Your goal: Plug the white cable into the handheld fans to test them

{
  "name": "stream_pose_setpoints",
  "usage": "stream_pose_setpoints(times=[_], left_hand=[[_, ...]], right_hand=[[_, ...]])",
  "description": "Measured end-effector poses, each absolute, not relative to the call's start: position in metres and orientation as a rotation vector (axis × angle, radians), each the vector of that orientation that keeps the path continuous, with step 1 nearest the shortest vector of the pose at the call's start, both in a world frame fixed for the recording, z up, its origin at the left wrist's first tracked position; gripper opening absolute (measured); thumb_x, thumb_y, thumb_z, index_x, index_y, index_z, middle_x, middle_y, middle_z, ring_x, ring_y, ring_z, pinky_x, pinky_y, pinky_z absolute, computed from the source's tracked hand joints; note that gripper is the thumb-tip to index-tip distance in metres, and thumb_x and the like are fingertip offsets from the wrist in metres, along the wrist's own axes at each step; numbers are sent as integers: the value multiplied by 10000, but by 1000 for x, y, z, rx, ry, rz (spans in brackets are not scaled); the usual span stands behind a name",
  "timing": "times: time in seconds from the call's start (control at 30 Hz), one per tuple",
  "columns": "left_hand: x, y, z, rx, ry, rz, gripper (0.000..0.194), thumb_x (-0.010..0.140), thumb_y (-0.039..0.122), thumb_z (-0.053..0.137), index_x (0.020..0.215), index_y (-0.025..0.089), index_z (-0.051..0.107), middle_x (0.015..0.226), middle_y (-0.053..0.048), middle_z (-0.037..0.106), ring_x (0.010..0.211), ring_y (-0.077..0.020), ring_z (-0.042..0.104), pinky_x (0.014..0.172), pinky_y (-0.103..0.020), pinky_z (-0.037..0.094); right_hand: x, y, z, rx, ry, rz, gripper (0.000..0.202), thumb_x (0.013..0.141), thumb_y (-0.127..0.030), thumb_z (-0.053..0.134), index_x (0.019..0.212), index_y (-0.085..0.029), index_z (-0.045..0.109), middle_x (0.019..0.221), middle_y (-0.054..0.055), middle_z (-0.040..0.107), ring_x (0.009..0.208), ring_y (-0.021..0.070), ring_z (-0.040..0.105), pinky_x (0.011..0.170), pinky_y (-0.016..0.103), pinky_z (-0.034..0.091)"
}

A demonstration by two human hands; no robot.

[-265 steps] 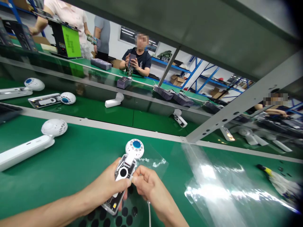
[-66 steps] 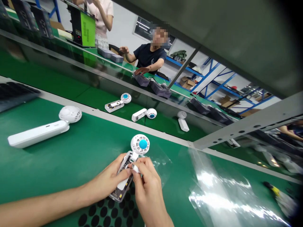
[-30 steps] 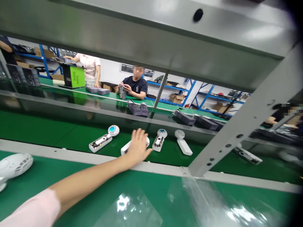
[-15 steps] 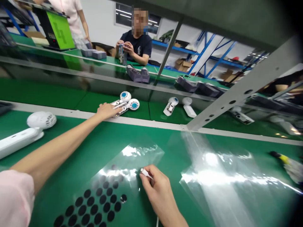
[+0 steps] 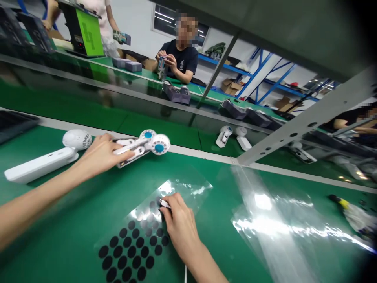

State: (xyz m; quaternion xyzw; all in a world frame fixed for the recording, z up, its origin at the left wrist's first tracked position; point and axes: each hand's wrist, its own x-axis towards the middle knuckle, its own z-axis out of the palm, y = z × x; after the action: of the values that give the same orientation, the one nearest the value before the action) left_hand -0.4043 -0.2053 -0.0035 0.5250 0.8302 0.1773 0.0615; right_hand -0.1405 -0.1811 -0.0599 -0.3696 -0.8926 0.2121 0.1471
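My left hand [image 5: 101, 155] is closed around two white handheld fans, a nearer fan [image 5: 159, 145] and a farther fan [image 5: 147, 135]. Both handles show their inner parts, and both heads have blue centres. They are by the metal rail at the left. Just left of that hand lies another white handheld fan [image 5: 44, 164] on the green table. Over a clear sheet [image 5: 191, 190] with black round stickers [image 5: 126, 251], my right hand [image 5: 181, 226] pinches a white cable plug [image 5: 164, 203]. Its white cable [image 5: 185, 273] runs down behind the wrist.
Beyond the rail [image 5: 203, 155], more fans [image 5: 224, 136] lie on a green strip. A slanted metal post [image 5: 277, 129] rises at the right. Plastic film [image 5: 271, 228] and a yellow-and-black item [image 5: 341, 202] lie on the right. Two people work across the way, with grey boxes [image 5: 178, 94] before them.
My left hand has brought the two fans left and nearer, from the green strip across the rail. My right hand, with the plug, has shifted slightly left. The view has shifted too.
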Motion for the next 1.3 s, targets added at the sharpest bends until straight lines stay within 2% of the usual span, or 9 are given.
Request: stream_pose_setpoints(times=[0.1,0.27,0.37,0.47,0.63,0.8,0.93,1.1,1.3], left_hand=[[-405,-255,-19,1681,2637,325,468,790,565,452,777,182,720,1102,-136,549,1007,-358,483,858,-462,414],[-386,-271,-32,2030,2816,110,445,791,471,466,1002,136,669,1237,-178,481,1244,-453,249,999,-566,238],[-376,-261,-28,2142,2658,-36,455,843,403,392,1045,55,604,1045,-243,570,1032,-427,486,831,-507,393],[-375,-254,-27,2002,2567,-71,385,869,347,347,987,65,582,851,-212,629,812,-382,590,683,-445,440],[-378,-247,-18,1609,2440,211,431,828,422,387,1111,115,492,831,-159,665,775,-396,623,607,-415,442],[-343,-229,-4,860,1612,897,462,708,524,551,1015,204,423,832,-66,664,630,-247,638,494,-309,477],[-301,-217,-7,739,1208,895,411,702,385,627,976,200,383,756,-24,641,521,-156,591,427,-228,445],[-275,-219,-15,854,1260,849,249,729,221,555,922,191,401,556,69,542,454,-111,521,436,-209,427],[-270,-223,-26,817,1256,863,239,726,175,524,924,191,392,566,79,541,477,-114,541,467,-219,452]], right_hand=[[-143,-182,-61,-1096,-2572,577,119,816,-123,466,844,-202,551,825,25,564,624,168,568,546,262,383],[-148,-178,-49,-1129,-2614,603,134,787,-79,455,798,-210,479,792,-2,531,589,152,545,524,251,355],[-149,-180,-46,-1134,-2622,621,143,785,-70,445,783,-213,450,793,-5,517,601,148,540,527,245,352],[-146,-183,-50,-1100,-2592,655,135,817,-94,410,760,-215,433,751,-12,498,559,140,491,513,247,322],[-133,-179,-46,-1105,-2320,1083,130,816,-141,445,707,-211,438,662,-35,470,591,131,451,552,236,325],[-126,-170,1,-1046,-1981,1386,64,790,-204,512,730,-210,491,666,-42,470,587,117,425,527,219,332],[-131,-160,30,-845,-1947,1356,66,792,-177,506,744,-214,530,653,-47,498,554,103,435,503,218,315],[-132,-124,17,-972,-1685,1444,44,768,-209,550,727,-201,535,520,-77,454,502,90,392,519,220,302],[-130,-123,8,-1002,-1716,1529,79,760,-197,544,684,-190,523,560,-65,439,526,94,372,524,227,294]])
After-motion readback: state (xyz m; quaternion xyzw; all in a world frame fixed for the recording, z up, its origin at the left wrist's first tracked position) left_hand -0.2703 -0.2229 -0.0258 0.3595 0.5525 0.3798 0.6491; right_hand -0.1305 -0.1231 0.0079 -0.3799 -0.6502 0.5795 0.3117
